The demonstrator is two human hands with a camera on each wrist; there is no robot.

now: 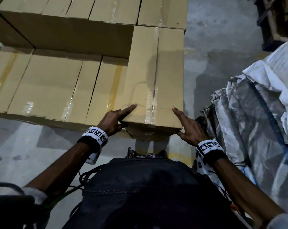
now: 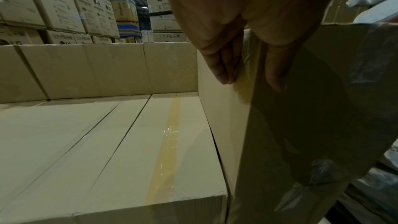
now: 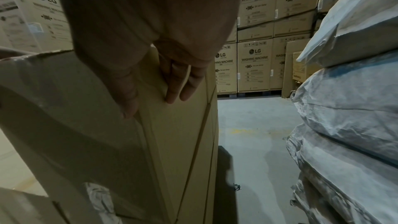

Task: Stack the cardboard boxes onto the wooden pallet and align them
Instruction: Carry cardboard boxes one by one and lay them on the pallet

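Cardboard box, hands at near corners

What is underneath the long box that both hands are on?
The long box sits atop another cardboard box, whose crumpled near face shows under its front edge. Left hand and right hand press its near corners. No wooden pallet shows; the boxes cover whatever lies lower.

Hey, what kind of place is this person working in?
Most likely a warehouse: tall stacks of printed washing machine cartons stand in the background, plain cardboard boxes sit stacked in layers, and the floor is bare concrete.
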